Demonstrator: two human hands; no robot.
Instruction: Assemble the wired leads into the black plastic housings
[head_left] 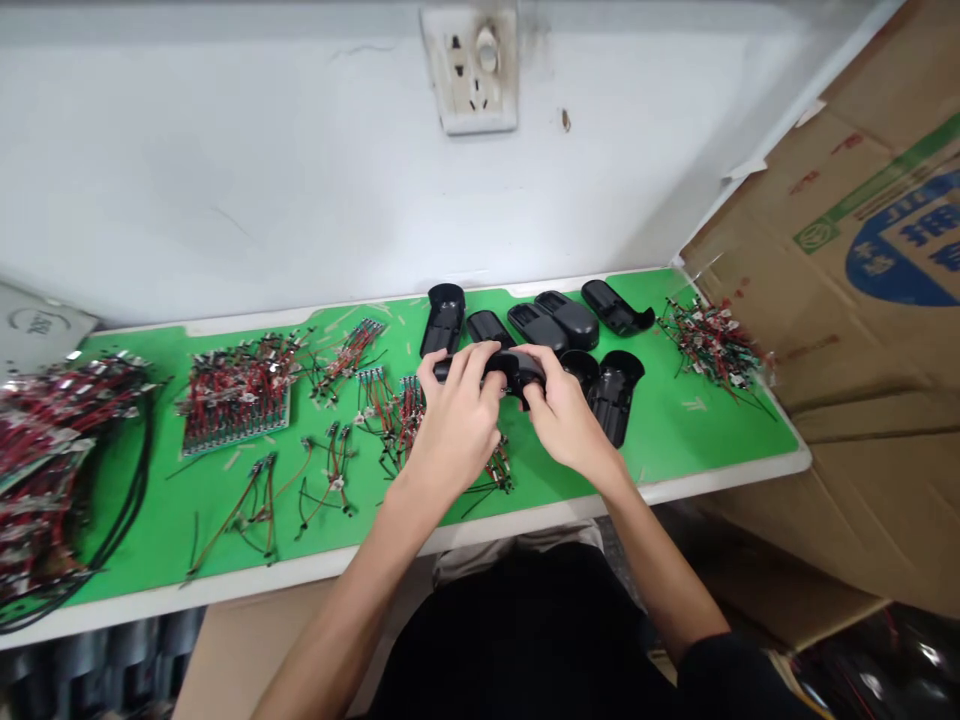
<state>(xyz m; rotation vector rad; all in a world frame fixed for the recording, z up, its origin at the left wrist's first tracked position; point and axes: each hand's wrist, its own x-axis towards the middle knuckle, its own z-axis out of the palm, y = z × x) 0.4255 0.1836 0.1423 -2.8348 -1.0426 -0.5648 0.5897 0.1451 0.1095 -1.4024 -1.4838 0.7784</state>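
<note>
A person's left hand (459, 412) and right hand (564, 408) are both closed around one black plastic casing (519, 367), smooth, rounded and partly covered by their grip. It is held over the middle of a green mat (675, 430), nearer than several black shells (574, 320). Its long axis runs left to right, the broader, curved part showing toward the right.

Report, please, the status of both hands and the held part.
Left hand and right hand gripping black plastic part. Part held above green mat. Wired boards, black shells close around.
</note>
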